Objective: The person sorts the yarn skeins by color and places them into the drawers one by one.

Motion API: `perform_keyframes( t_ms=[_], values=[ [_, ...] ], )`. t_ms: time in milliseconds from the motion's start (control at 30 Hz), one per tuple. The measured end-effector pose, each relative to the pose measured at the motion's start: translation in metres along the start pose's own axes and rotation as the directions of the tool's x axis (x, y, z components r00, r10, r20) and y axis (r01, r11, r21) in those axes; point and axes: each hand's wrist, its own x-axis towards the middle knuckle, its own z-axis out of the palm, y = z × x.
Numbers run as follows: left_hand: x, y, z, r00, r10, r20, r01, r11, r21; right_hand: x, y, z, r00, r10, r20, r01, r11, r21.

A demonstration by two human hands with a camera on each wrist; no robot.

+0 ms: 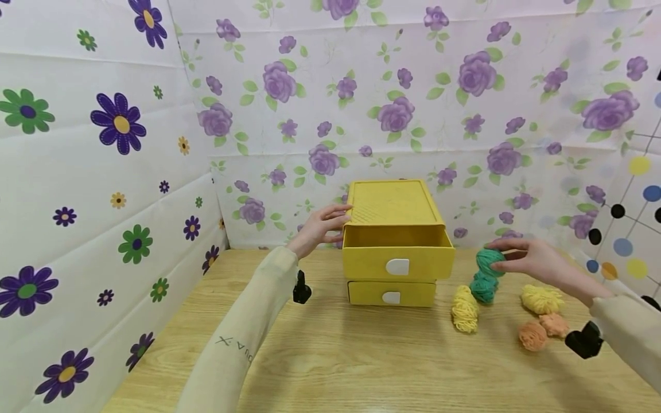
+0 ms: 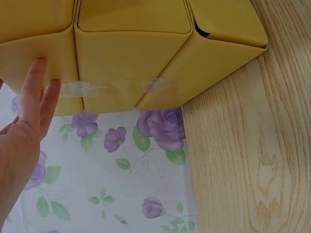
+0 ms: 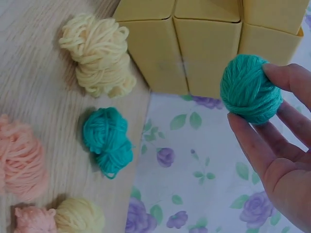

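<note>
My right hand (image 1: 534,263) pinches a green ball of yarn (image 3: 247,92) between thumb and fingertips. In the right wrist view this ball is lifted above a second green yarn bundle (image 3: 107,138), which lies on the table. My left hand (image 1: 321,228) is at the left side of a yellow drawer box (image 1: 392,201), its extended fingers (image 2: 34,92) resting against the side wall. The box's upper drawer (image 1: 369,264) is pulled out, showing a hollow behind its white tab. Below it, the lower drawer (image 1: 408,293) is pushed in.
A yellow yarn skein (image 1: 465,310) lies right of the box. Farther right, another yellow bundle (image 1: 541,299) sits beside two peach yarn bundles, one rounder (image 1: 532,336) and one ragged (image 1: 553,324). Flower-printed cloth (image 1: 310,126) hangs behind the wooden table (image 1: 330,367).
</note>
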Motion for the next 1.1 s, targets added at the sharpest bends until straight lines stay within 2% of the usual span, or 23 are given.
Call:
perform_keyframes(
  t_ms=[300, 433, 633, 900, 1100],
  values=[
    [0.001, 0.000, 0.001, 1.000, 0.007, 0.006, -0.007, 1.000, -0.012, 0.011, -0.023, -0.007, 0.998, -0.024, -0.050, 0.024, 1.000, 0.000],
    [0.001, -0.001, 0.000, 1.000, 0.005, 0.006, -0.005, 1.000, -0.014, 0.014, -0.036, -0.011, 0.999, -0.011, -0.045, 0.014, 0.999, 0.052],
    [0.001, -0.001, -0.001, 1.000, -0.002, 0.008, 0.002, 0.999, -0.036, 0.018, -0.051, -0.014, 0.998, -0.055, -0.038, 0.057, 0.996, 0.072],
    [0.000, 0.000, -0.002, 1.000, -0.010, 0.024, 0.011, 0.999, -0.032, 0.026, -0.071, -0.013, 0.995, -0.013, -0.096, 0.021, 0.997, 0.075],
    [0.000, 0.001, -0.001, 1.000, -0.016, 0.017, 0.017, 0.999, -0.045, 0.033, -0.083, -0.012, 0.996, -0.028, -0.083, 0.036, 0.995, 0.097]
  ],
)
